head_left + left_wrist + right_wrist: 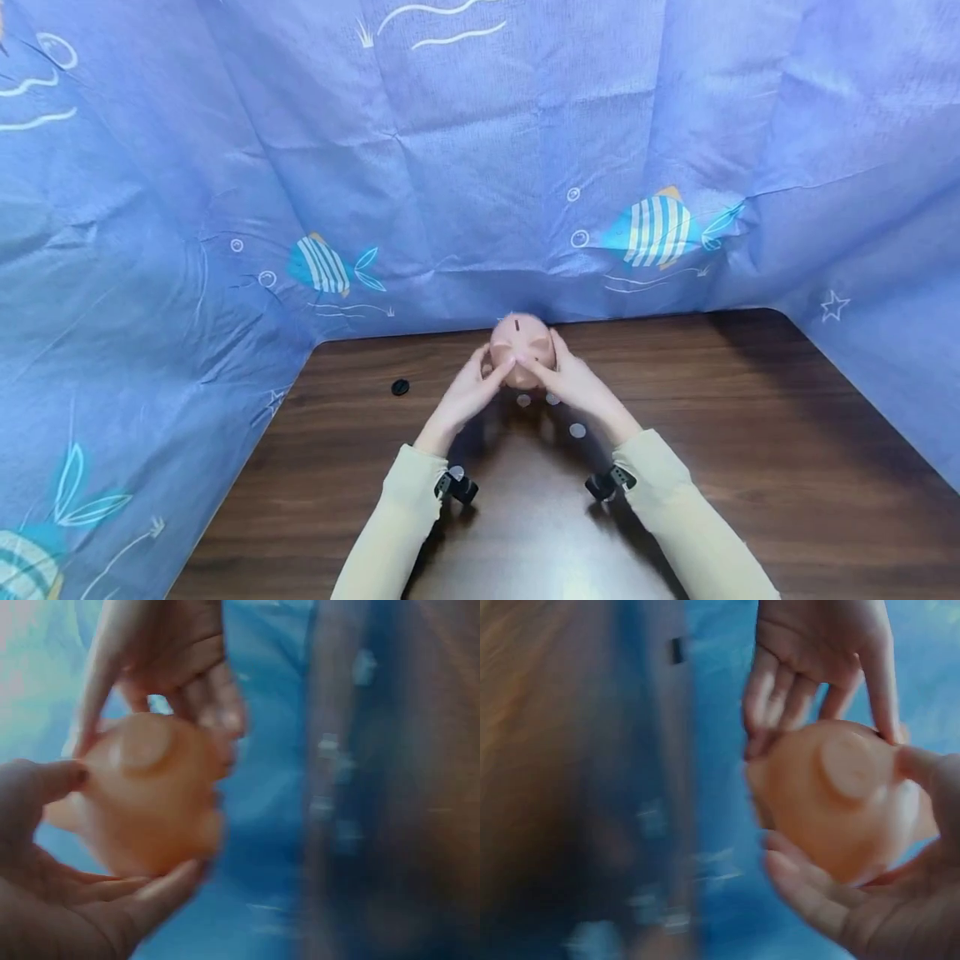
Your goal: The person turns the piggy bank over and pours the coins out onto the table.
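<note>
A pink piggy bank with a dark coin slot on top is held between both hands near the table's far edge. My left hand grips its left side and my right hand its right side, the thumbs meeting on the side facing me. In the left wrist view the bank's round snout shows, while the right wrist view gives the same snout from the other side. Both wrist views are blurred. Several small pale discs, one of them a clear disc, lie on the table below the hands.
To the left of the hands a small black round cap lies on the dark wooden table. Blue cloth printed with fish hangs along the table's back and sides. Another pale disc is beside the left wrist's camera.
</note>
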The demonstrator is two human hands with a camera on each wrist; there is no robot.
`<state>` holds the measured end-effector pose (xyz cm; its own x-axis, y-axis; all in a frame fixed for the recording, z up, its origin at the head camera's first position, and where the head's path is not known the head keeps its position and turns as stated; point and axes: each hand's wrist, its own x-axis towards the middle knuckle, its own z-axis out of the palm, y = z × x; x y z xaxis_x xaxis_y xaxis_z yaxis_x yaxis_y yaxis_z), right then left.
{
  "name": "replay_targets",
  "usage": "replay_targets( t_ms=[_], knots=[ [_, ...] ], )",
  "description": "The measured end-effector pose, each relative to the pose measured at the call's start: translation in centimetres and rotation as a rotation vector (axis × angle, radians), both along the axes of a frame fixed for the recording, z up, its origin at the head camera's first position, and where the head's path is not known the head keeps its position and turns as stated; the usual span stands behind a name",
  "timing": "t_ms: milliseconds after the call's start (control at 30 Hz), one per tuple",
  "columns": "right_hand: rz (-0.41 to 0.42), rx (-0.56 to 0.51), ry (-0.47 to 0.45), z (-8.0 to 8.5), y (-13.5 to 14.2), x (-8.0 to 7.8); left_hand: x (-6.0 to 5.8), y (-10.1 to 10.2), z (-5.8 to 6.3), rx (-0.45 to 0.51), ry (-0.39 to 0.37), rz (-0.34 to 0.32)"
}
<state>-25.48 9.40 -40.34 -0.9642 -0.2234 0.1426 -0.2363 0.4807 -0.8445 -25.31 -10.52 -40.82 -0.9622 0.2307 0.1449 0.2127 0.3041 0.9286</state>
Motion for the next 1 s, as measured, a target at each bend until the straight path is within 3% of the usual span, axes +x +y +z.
replay_targets(
  t_ms=[100, 200, 267, 300, 367, 533, 600, 633, 667, 733, 833, 900, 967, 1000],
  knots=[
    [0.010, -0.133, 0.362, 3.8, 0.2, 2.2, 2.3, -0.1, 3.8, 0.042, 0.359, 0.000],
    [0.122, -0.284, 0.763, 6.9, 0.5, 4.4, 5.2, -0.6, 7.4, 0.047, 0.764, -0.036],
    [0.183, -0.322, 0.919, 7.7, 0.6, 5.1, 6.2, -0.9, 8.5, 0.033, 0.920, -0.055],
    [0.202, -0.339, 0.921, 7.8, 0.6, 5.2, 6.4, -0.9, 8.6, 0.023, 0.936, -0.056],
    [0.200, -0.351, 0.782, 7.0, 0.7, 4.7, 5.9, -0.8, 7.9, 0.032, 0.827, -0.048],
    [0.091, -0.307, 0.007, 2.4, 0.8, 1.8, 2.5, -0.1, 3.0, 0.029, 0.147, 0.023],
    [0.071, -0.277, -0.179, 1.1, 0.8, 0.9, 1.4, 0.2, 1.7, -0.025, -0.026, 0.032],
    [0.068, -0.267, -0.213, 0.9, 0.8, 0.6, 1.1, 0.2, 1.4, -0.058, -0.049, 0.031],
    [0.059, -0.232, -0.189, 1.1, 0.9, 0.7, 0.9, 0.2, 1.5, -0.072, -0.036, 0.023],
    [0.035, -0.200, -0.043, 2.4, 1.0, 1.4, 1.3, 0.0, 2.9, -0.072, 0.094, 0.003],
    [0.037, -0.225, 0.356, 5.7, 0.9, 3.3, 2.8, -0.6, 6.3, -0.011, 0.435, -0.048],
    [0.086, -0.283, 0.611, 7.1, 0.7, 4.4, 4.0, -1.0, 8.0, 0.050, 0.645, -0.092],
    [0.141, -0.321, 0.744, 7.4, 0.5, 4.8, 4.6, -1.2, 8.2, 0.097, 0.735, -0.119],
    [0.141, -0.322, 0.735, 7.1, 0.4, 4.8, 4.6, -1.2, 7.7, 0.118, 0.710, -0.125]
  ],
)
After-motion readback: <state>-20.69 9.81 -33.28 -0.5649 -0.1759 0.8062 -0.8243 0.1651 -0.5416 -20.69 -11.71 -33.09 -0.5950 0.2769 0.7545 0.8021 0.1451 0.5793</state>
